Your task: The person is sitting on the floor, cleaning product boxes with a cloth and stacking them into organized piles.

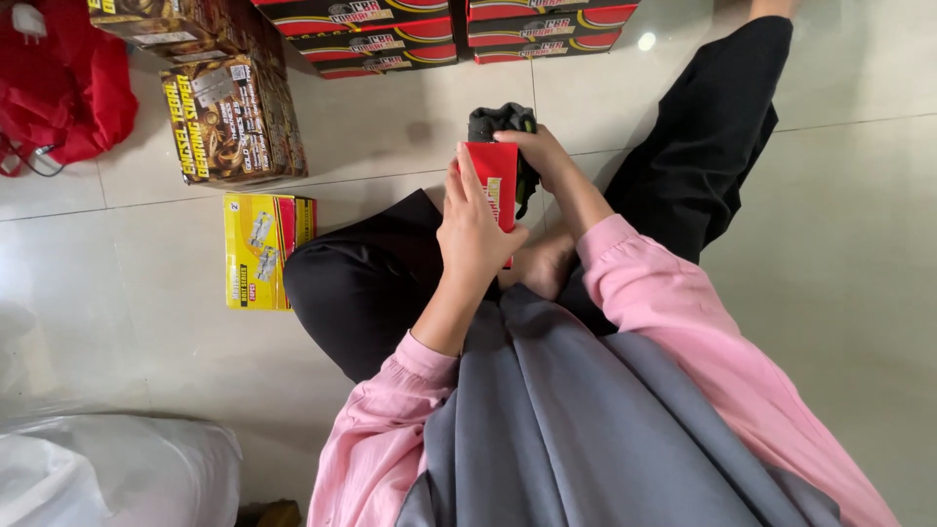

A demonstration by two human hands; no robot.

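Your left hand (pixel 475 234) wraps the near side of the small red box (pixel 495 185), fingers curled; your right hand (pixel 539 154) grips its far end, both forearms raised

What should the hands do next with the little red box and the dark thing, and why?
Probably slide the dark part into the red box. The left hand holds the box upright, and the right hand grips the dark part right at its top end. Whether that end is open cannot be told, so it is only a guess.
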